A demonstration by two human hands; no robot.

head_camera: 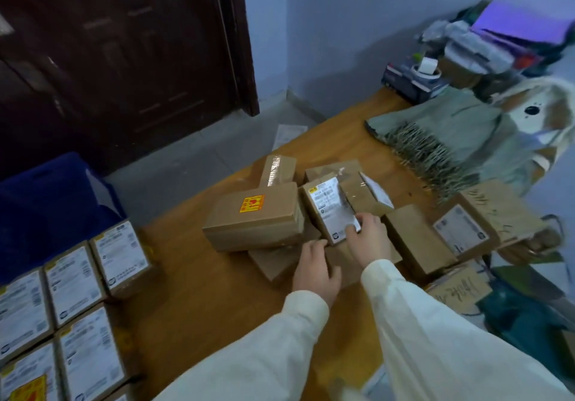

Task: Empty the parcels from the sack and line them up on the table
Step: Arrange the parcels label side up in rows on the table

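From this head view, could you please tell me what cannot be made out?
- Label text on the parcel under the right hand: too small, blurred.
- Flat parcel beneath the pile: mostly covered by the left hand and the boxes.
- Lined-up parcels: cut off by the left edge.

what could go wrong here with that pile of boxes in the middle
1. The box with the orange sticker lies crooked on other parcels and may slide as the left hand and right hand work beside it.
2. The white-labelled parcel under the right fingers leans on its neighbours and could tip.
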